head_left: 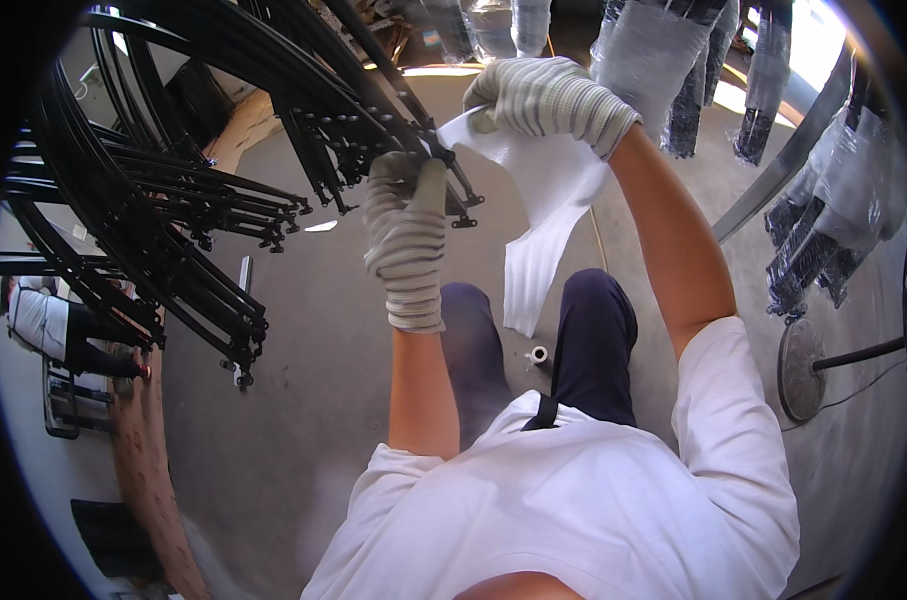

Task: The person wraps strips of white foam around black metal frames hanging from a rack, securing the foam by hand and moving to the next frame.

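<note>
Both hands wear pale knit gloves with grey stripes. My left hand [407,205] is closed around the end of a black metal bar [460,190], one of a hanging bundle with small bracketed ends. Farther right and higher, my right hand [539,100] is closed on the edge of a thin white wrapping sheet [554,190], perhaps foam. From there the sheet reaches left to the bars beside my left hand. Its loose tail hangs down above the gap between my knees. The fingertips of my left hand are partly hidden by the bars.
More black bars [164,200] hang on the left. Bundles in clear film [654,60] hang at the far side and right [844,190]. A round grey base with a pole [802,372] stands at right. A small white roll [539,354] is by my knees. Another person [49,325] is far left.
</note>
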`<state>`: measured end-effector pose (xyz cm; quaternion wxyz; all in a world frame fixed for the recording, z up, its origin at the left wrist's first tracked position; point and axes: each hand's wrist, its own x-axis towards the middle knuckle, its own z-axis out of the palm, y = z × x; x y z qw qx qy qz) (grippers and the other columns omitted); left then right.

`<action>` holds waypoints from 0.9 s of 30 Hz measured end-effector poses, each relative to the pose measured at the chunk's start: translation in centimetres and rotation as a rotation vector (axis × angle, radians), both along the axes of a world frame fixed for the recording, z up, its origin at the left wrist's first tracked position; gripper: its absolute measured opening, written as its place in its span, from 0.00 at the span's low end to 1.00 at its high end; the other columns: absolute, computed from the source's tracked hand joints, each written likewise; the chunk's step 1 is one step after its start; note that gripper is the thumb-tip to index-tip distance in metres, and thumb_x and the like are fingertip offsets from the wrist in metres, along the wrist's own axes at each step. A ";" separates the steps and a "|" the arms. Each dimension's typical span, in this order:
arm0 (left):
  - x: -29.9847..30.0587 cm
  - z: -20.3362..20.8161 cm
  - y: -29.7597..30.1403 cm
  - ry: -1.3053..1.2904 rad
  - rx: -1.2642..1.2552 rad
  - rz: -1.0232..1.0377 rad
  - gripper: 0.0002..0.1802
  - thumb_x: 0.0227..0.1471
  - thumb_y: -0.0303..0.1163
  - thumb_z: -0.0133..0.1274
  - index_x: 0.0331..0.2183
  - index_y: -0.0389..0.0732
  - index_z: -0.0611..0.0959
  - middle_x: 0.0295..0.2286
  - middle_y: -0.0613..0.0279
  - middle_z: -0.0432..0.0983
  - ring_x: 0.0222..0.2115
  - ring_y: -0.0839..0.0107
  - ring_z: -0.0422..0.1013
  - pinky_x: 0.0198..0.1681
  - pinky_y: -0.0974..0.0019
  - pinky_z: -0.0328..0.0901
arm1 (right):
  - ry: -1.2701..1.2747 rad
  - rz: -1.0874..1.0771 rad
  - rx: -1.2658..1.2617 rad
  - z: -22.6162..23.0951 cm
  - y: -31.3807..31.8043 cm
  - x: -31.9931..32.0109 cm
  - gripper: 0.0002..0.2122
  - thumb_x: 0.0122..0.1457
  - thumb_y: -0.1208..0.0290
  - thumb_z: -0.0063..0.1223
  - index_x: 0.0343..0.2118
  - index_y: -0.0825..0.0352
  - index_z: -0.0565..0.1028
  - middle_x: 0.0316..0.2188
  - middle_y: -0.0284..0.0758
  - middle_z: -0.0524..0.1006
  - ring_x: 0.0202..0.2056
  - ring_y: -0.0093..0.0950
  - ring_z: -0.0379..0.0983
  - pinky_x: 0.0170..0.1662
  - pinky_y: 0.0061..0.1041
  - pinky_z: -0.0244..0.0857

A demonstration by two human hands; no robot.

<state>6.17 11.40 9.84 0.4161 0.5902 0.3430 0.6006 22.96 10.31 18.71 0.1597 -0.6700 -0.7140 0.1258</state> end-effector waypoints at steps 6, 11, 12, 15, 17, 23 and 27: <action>1.0 -0.1 -0.4 -0.389 -0.237 -0.314 0.11 0.39 0.25 0.53 0.30 0.39 0.72 0.24 0.66 0.69 0.25 0.80 0.65 0.30 0.78 0.61 | 0.243 0.082 -0.029 0.1 -1.0 0.2 0.17 0.42 0.64 0.54 0.38 0.64 0.71 0.33 0.35 0.73 0.36 0.26 0.68 0.42 0.19 0.59; -0.6 -1.7 1.3 -0.548 -0.300 -0.564 0.14 0.41 0.27 0.52 0.34 0.37 0.71 0.28 0.62 0.70 0.28 0.75 0.67 0.30 0.73 0.66 | 0.148 -0.003 -0.205 1.6 -2.1 -0.4 0.17 0.42 0.61 0.54 0.33 0.67 0.73 0.27 0.35 0.74 0.30 0.22 0.69 0.37 0.17 0.62; -1.0 -2.0 1.7 -0.570 -0.308 -0.623 0.15 0.41 0.27 0.52 0.35 0.37 0.70 0.29 0.61 0.70 0.29 0.74 0.68 0.30 0.72 0.67 | 0.135 -0.038 -0.241 1.8 -2.5 -0.5 0.17 0.43 0.61 0.54 0.33 0.67 0.73 0.27 0.35 0.74 0.29 0.22 0.69 0.36 0.17 0.62; -1.2 -1.9 0.5 -0.527 -0.190 -0.569 0.13 0.44 0.26 0.49 0.36 0.35 0.71 0.29 0.59 0.71 0.27 0.74 0.69 0.29 0.74 0.67 | 0.244 -0.037 -0.205 -0.1 -1.6 2.0 0.16 0.42 0.62 0.55 0.32 0.68 0.73 0.25 0.34 0.74 0.28 0.21 0.69 0.35 0.16 0.62; -1.1 -1.7 0.3 -0.382 -0.216 -0.397 0.11 0.46 0.26 0.46 0.34 0.33 0.72 0.29 0.58 0.72 0.26 0.75 0.69 0.30 0.76 0.66 | 0.085 0.041 -0.107 2.1 -3.2 -0.5 0.16 0.42 0.62 0.55 0.32 0.67 0.73 0.25 0.33 0.74 0.27 0.21 0.69 0.35 0.16 0.62; -2.7 -0.4 -1.2 -0.507 -0.211 -0.545 0.09 0.44 0.24 0.47 0.32 0.34 0.74 0.27 0.60 0.72 0.24 0.77 0.69 0.26 0.78 0.66 | 0.123 0.036 -0.232 2.8 -2.0 -1.6 0.16 0.40 0.62 0.56 0.32 0.65 0.74 0.23 0.32 0.74 0.25 0.20 0.69 0.33 0.16 0.63; -2.3 -0.2 -1.1 -0.359 -0.003 -0.422 0.08 0.43 0.25 0.47 0.30 0.36 0.75 0.23 0.60 0.73 0.18 0.76 0.69 0.20 0.77 0.66 | 0.198 0.074 -0.227 1.4 -0.5 -0.7 0.15 0.41 0.63 0.57 0.31 0.65 0.74 0.22 0.30 0.74 0.25 0.18 0.68 0.32 0.13 0.62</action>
